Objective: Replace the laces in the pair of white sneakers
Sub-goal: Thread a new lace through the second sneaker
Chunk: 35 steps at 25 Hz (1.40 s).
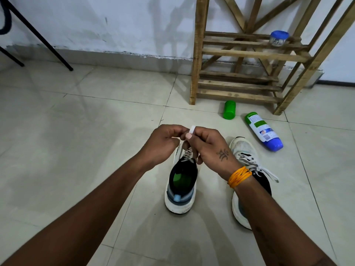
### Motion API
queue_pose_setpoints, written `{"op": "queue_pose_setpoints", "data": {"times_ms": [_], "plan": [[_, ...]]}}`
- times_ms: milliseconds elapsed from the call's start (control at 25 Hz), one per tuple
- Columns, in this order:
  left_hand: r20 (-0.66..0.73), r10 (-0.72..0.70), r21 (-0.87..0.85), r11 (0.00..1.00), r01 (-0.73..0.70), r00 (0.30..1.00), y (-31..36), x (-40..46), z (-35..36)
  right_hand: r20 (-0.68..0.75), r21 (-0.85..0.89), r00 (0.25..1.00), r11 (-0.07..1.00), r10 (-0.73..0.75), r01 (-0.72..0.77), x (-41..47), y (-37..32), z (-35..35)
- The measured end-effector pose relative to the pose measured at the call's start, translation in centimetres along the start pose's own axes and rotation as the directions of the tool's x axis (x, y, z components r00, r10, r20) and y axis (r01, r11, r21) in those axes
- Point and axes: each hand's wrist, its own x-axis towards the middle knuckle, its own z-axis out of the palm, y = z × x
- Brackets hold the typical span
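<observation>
Head view is showing both forearms reaching forward, the left hand [163, 143] and right hand [209, 146] meeting above the left sneaker [181, 187] and pinching a white lace [192, 129]. Both sneakers are standing on the floor [76, 131], toes pointing away; right sneaker [247, 166] just beside.

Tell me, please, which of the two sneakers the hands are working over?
The left sneaker, whose lace both hands pinch above it; the right sneaker lies untouched beside it.

Home room, tiled floor [96, 131], scuffed white wall [96, 25], slatted wooden rack [240, 54]
</observation>
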Motion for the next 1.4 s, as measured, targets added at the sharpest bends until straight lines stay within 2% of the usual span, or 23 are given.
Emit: {"op": "queue_pose_setpoints", "data": {"times_ms": [120,360,520,560,640,720,880,1040,1120,1280,1400], "plan": [[0.145,-0.011,0.094,0.996,-0.002,0.989,0.1,0.1,-0.4,0.036,0.046,0.999,0.999,0.014,-0.015,0.0,-0.1,-0.6],[0.114,-0.058,0.170,0.985,0.038,0.992,-0.1,0.7,-0.9,-0.001,0.115,0.999,0.993,0.033,-0.033,-0.4,0.4,-0.2],[0.165,-0.186,-0.112,0.972,0.206,0.969,0.0,0.9,-1.1,-0.002,0.098,1.000,0.995,-0.013,0.013,-0.5,0.5,-0.3],[0.154,-0.218,-0.126,0.963,0.238,0.964,-0.1,1.1,-1.2,0.000,0.079,1.000,0.996,-0.027,0.027,-0.5,0.4,-0.4],[0.135,-0.248,-0.031,0.967,0.255,0.959,-0.4,1.5,-1.3,-0.010,0.042,0.999,0.998,-0.039,0.039,-0.5,0.3,-0.2],[0.149,-0.223,0.013,0.975,0.223,0.963,-0.6,1.5,-1.4,-0.037,0.043,0.999,0.998,-0.040,0.041,-0.5,0.4,-0.1],[0.188,-0.117,-0.040,0.991,0.126,0.975,-0.1,1.5,-1.6,-0.116,0.011,0.991,0.997,-0.072,0.073,-0.5,1.0,-0.1],[0.154,-0.133,0.014,0.991,0.132,0.979,0.0,1.8,-1.2,-0.240,-0.051,0.964,0.993,-0.114,0.105,-0.3,1.3,0.0],[0.147,-0.102,0.072,0.993,0.092,0.984,-0.1,1.8,-0.8,-0.275,-0.095,0.951,0.988,-0.140,0.118,-0.3,1.4,0.0],[-0.017,0.090,0.259,0.962,-0.082,0.996,-0.5,1.7,0.0,-0.299,-0.113,0.939,0.983,-0.170,0.142,-0.2,1.6,0.3],[-0.043,0.148,0.291,0.948,-0.129,0.988,-0.6,1.6,-0.1,-0.322,-0.089,0.934,0.988,-0.151,0.129,-0.4,1.6,0.5]]}}
